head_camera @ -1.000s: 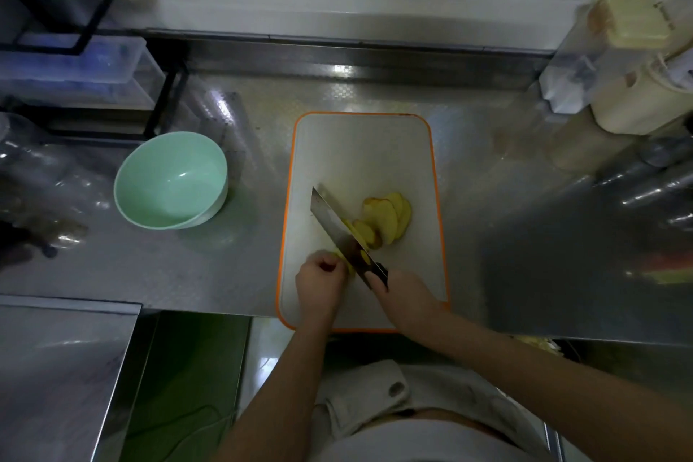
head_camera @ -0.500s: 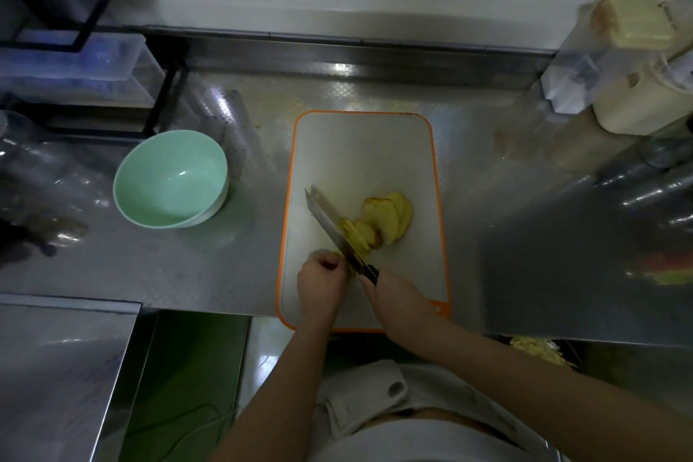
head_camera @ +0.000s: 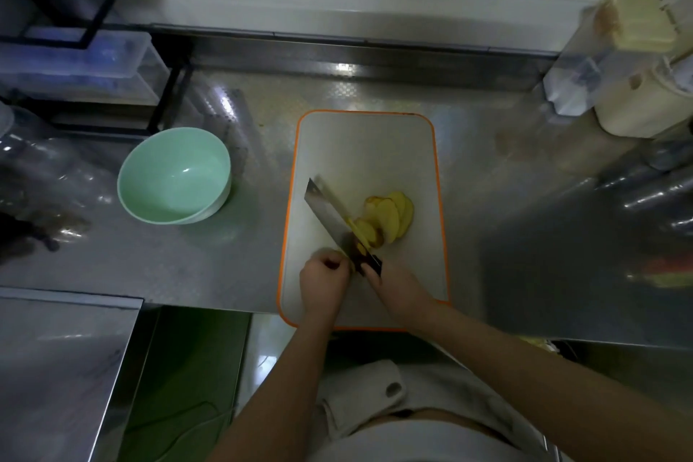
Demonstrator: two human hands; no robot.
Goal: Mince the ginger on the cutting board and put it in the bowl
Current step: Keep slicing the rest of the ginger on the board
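Note:
Yellow ginger slices (head_camera: 390,216) lie fanned out on the white cutting board with an orange rim (head_camera: 360,146). My right hand (head_camera: 399,287) grips the dark handle of a cleaver (head_camera: 330,216), whose blade stands edge-down on the board just left of the slices. My left hand (head_camera: 322,279) is curled against the blade's left side near the handle, holding a small piece of ginger that is mostly hidden under the fingers. A mint-green bowl (head_camera: 174,176) stands empty on the steel counter, left of the board.
A black wire rack with plastic boxes (head_camera: 75,60) fills the back left. Cream containers (head_camera: 637,94) stand at the back right. Clear bottles lie at the far left. The board's near end overhangs the counter edge (head_camera: 210,306).
The cleaver has shifted a little left toward my left hand and tipped more upright; a new slice leans against its right face. Both hands stay in place.

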